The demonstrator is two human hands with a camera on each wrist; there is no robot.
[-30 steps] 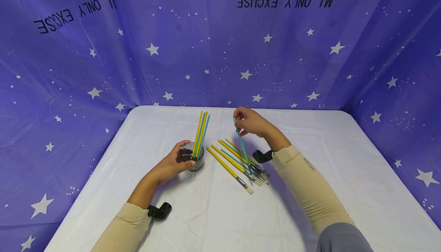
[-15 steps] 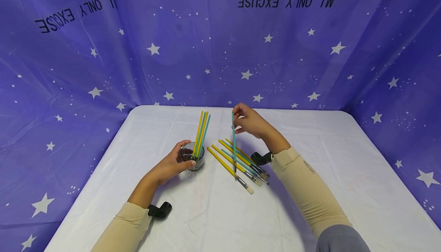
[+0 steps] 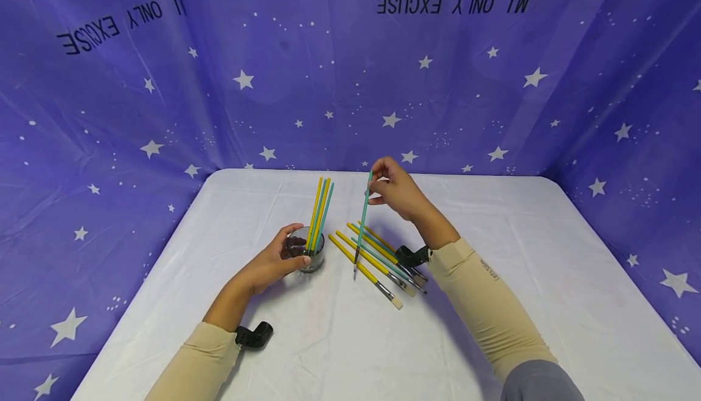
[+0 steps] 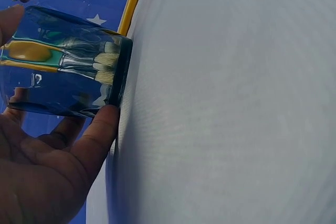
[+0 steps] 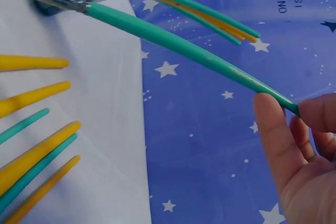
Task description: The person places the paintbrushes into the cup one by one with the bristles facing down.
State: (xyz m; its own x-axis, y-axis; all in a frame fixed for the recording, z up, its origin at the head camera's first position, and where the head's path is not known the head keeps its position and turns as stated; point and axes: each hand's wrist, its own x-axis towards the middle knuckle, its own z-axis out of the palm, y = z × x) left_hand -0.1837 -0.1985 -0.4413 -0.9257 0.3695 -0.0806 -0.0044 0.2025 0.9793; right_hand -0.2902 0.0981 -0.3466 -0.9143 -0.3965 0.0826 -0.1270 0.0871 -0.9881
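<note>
My left hand [image 3: 274, 261] curls round a clear drinking glass [image 4: 63, 95] standing on the table. Several yellow and green paintbrushes [image 3: 320, 212] lean in it, bristles down, as the left wrist view shows through its wall. My right hand [image 3: 397, 191] pinches a green paintbrush [image 5: 178, 48] near the end of its handle. That brush hangs bristles down, slightly tilted, above the loose brushes and to the right of the glass. Below it, several yellow and green paintbrushes [image 3: 361, 260] lie fanned on the cloth, their handle ends pointing away to the far left.
A white cloth covers the table [image 3: 306, 352]. Purple-blue curtains [image 3: 350, 84] with white stars and lettering hang behind and at both sides. Each wrist carries a black camera mount, the left one [image 3: 254, 335] low over the cloth.
My right hand has lifted a little and the green paintbrush has swung from the loose brushes leftward, its bristle end now nearer the glass. My left hand and the glass have stayed put.
</note>
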